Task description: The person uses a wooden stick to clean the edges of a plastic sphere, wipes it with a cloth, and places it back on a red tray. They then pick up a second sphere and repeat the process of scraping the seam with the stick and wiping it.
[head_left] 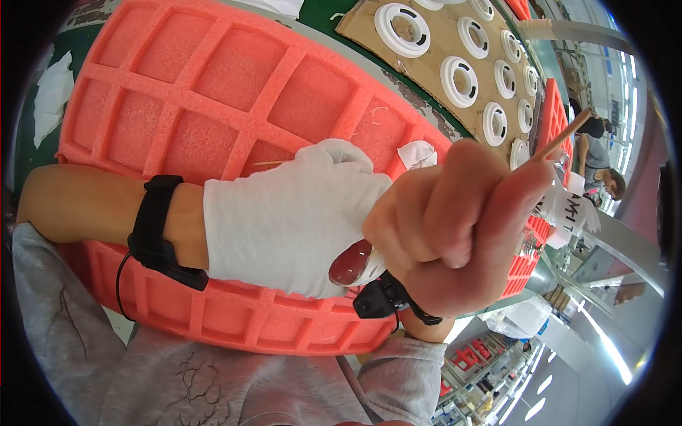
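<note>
My right hand (462,220), bare, is raised and closed, pinching a thin wooden stick (565,135) that points up and to the right. My left hand (298,213) wears a white glove and reaches in from the left, its fingers curled. At the glove's lower edge a white piece with a glossy dark red face (350,264) shows, seemingly in the left hand's grip; most of it is hidden. Beside the glove's knuckles a second thin pale stick (268,163) shows over a red foam tray (249,121) with square pockets. Both wrists carry black bands.
Several white rings (402,30) lie on a cardboard sheet (426,71) at the far right of the tray. A crumpled white tissue (418,155) sits by the tray's far edge, and white scraps (53,99) lie at left. White-capped bottles (568,213) stand at right. Another person (600,160) is in the background.
</note>
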{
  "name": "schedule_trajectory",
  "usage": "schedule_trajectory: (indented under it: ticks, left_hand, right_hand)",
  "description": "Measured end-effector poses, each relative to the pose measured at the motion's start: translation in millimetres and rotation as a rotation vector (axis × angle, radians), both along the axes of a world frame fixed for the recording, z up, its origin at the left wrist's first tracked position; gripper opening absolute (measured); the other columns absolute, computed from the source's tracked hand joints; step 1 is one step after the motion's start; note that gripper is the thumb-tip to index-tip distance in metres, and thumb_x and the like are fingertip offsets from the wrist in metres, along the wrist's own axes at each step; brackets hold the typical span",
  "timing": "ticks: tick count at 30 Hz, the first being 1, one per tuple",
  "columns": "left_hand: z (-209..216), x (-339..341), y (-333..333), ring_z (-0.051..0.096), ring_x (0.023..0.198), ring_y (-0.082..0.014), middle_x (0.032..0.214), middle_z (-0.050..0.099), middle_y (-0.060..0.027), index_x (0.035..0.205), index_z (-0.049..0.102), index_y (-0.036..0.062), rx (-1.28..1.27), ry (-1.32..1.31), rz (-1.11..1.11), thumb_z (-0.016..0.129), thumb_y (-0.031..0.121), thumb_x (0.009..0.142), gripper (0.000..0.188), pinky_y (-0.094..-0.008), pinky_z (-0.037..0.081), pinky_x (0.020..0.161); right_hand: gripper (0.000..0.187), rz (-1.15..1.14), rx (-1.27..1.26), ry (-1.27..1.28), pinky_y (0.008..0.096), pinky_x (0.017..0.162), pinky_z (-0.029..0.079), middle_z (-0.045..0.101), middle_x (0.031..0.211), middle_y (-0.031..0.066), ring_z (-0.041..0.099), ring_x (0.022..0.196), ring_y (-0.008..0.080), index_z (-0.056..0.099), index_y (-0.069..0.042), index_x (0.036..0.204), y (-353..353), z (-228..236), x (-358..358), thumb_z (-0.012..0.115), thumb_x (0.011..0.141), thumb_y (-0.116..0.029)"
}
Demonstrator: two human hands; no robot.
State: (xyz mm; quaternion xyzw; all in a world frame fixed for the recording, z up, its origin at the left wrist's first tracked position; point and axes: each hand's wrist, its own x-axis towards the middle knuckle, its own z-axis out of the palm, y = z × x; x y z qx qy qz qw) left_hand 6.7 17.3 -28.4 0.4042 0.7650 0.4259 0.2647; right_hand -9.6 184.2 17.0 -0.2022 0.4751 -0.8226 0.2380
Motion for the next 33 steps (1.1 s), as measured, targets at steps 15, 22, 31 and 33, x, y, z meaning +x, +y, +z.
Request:
schedule_trajectory:
  ticks: [15,22,31,33]
  left_hand:
    - [-7,1,6,0.056,0.110,-0.0334,0.108,0.062,-0.0128,0.108,0.061,0.0053,0.006,0.102,0.095,0.077,0.027,0.072,0.045,-0.0473,0.039,0.100]
    - [-11,3,5,0.058,0.096,-0.0316,0.096,0.060,-0.0110,0.090,0.058,0.0070,0.169,0.083,0.137,0.076,0.025,0.070,0.032,-0.0446,0.041,0.095]
    - [-3,-6,10,0.056,0.097,-0.0334,0.097,0.058,-0.0129,0.094,0.058,0.0055,-0.029,0.094,-0.024,0.076,0.026,0.071,0.036,-0.0438,0.041,0.094]
    - [-11,1,7,0.058,0.082,-0.0299,0.076,0.059,-0.0086,0.073,0.060,0.0090,0.177,0.142,0.147,0.074,0.023,0.067,0.021,-0.0408,0.044,0.082]
  right_hand:
    - [0.062,-0.011,-0.080,-0.106,0.0254,0.034,0.015,0.025,0.049,-0.0042,0.017,0.036,0.0084,0.035,-0.013,0.067,4,-6,3,0.024,0.109,-0.057]
    - [0.063,-0.029,-0.032,0.019,0.0262,0.033,0.017,0.026,0.048,-0.0039,0.020,0.035,0.0092,0.035,-0.013,0.065,2,-5,5,0.025,0.108,-0.058]
    - [0.064,-0.021,0.045,0.157,0.0276,0.032,0.019,0.027,0.047,-0.0035,0.024,0.033,0.0101,0.035,-0.013,0.064,3,-6,14,0.026,0.108,-0.058]
    - [0.064,-0.023,-0.009,0.100,0.0278,0.032,0.019,0.028,0.047,-0.0034,0.024,0.033,0.0103,0.036,-0.013,0.064,3,-6,10,0.026,0.108,-0.058]
